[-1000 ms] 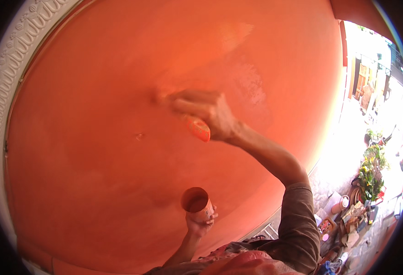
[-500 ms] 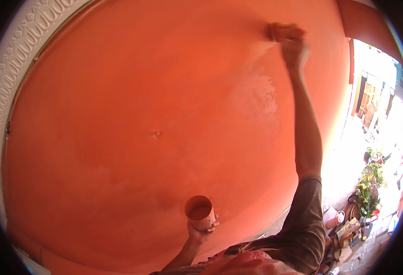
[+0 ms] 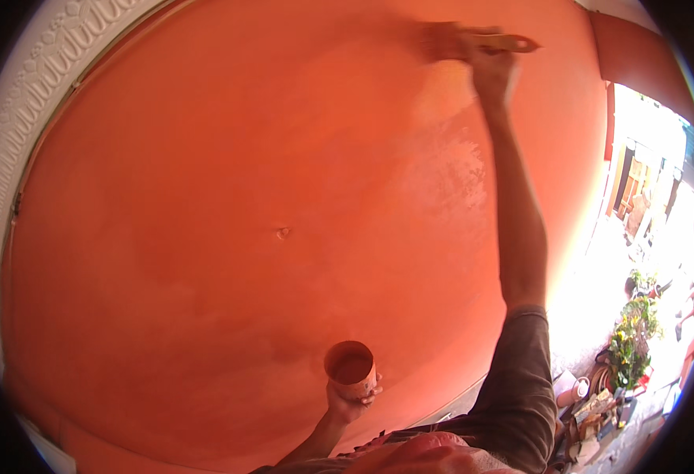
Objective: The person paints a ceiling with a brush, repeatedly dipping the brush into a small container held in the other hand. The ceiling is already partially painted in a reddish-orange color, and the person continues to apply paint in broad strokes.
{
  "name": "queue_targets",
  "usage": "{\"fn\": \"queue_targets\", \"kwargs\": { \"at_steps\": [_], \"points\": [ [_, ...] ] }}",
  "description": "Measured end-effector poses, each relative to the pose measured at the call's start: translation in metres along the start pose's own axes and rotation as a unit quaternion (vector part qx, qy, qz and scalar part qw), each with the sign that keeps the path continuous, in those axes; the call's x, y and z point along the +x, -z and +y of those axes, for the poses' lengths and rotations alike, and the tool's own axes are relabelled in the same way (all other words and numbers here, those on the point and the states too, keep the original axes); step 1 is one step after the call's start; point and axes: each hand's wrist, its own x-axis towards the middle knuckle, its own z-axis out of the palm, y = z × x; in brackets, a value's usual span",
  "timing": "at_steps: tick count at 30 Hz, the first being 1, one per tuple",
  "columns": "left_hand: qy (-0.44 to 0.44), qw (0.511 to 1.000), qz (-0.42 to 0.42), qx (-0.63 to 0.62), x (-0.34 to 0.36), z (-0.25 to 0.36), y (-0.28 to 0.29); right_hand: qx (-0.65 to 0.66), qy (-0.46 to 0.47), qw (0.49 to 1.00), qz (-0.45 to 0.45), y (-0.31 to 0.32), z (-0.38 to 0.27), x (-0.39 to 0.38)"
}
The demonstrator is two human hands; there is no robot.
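My right hand [image 3: 493, 71] is raised high, closed around the handle of a wide paintbrush [image 3: 479, 39]. Its bristles point left and meet the orange wall [image 3: 228, 166]; motion blurs them a little. Lower down, my left hand [image 3: 350, 403] grips a round paint pot [image 3: 355, 385] from beneath and the side. The pot tilts so that its mouth shows, with orange-brown paint inside. Below the brush, a paler, mottled patch [image 3: 461, 170] marks the wall. A small dent or plug [image 3: 283, 233] sits near the wall's middle.
White moulded trim [image 3: 23, 103] borders the wall at the left. To the right lies a bright opening with green plants [image 3: 631, 340], a pale cylindrical container [image 3: 574, 391] and a pile of wood scraps and clutter [image 3: 592, 423] beside my right arm.
My right hand has moved left and slightly up with the paintbrush, whose handle now shows pointing right. My left hand keeps holding the pot, nearly in place.
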Motion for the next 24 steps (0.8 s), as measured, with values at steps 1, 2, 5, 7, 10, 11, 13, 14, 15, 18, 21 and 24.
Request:
{"fn": "queue_targets", "kwargs": {
  "at_steps": [1, 2, 5, 7, 10, 11, 13, 14, 15, 18, 21, 24],
  "points": [
    [-0.012, 1.000, 0.011, -0.003, -0.009, 0.000, 0.006, -0.157, -0.021, 0.986, 0.041, 0.013, -0.002, 0.009],
    [-0.021, 1.000, 0.020, -0.005, -0.016, -0.001, 0.011, -0.215, -0.055, 0.974, 0.048, 0.019, -0.019, 0.013],
    [-0.027, 0.999, 0.025, -0.014, -0.015, -0.003, 0.010, -0.278, 0.013, 0.960, -0.001, 0.004, -0.039, 0.015],
    [-0.033, 0.999, 0.029, -0.010, -0.016, -0.001, 0.008, -0.269, 0.133, 0.951, -0.074, -0.038, -0.073, -0.024],
    [-0.030, 0.999, 0.009, -0.017, -0.012, -0.001, 0.006, -0.067, 0.257, 0.939, -0.218, -0.089, -0.163, -0.107],
    [-0.028, 0.999, 0.001, -0.019, -0.009, -0.001, 0.005, -0.007, 0.291, 0.928, -0.231, -0.100, -0.189, -0.135],
    [-0.021, 0.999, -0.003, -0.025, -0.012, 0.001, 0.008, 0.188, 0.155, 0.886, -0.395, -0.102, -0.247, -0.155],
    [-0.014, 1.000, -0.007, -0.025, -0.012, 0.002, 0.006, 0.204, 0.107, 0.904, -0.360, -0.105, -0.244, -0.150],
    [-0.007, 1.000, -0.014, -0.023, -0.007, 0.002, 0.007, 0.216, 0.059, 0.919, -0.324, -0.108, -0.229, -0.138],
    [0.009, 0.999, -0.019, -0.029, -0.005, -0.001, -0.003, 0.258, -0.102, 0.933, -0.230, -0.111, -0.139, -0.085],
    [0.022, 0.999, -0.025, -0.018, -0.001, 0.002, -0.006, 0.115, -0.047, 0.991, -0.054, -0.045, -0.052, 0.003],
    [-0.005, 1.000, -0.013, -0.013, -0.012, 0.000, 0.004, -0.205, -0.047, 0.977, 0.038, -0.009, -0.059, 0.034]
  ]
}}
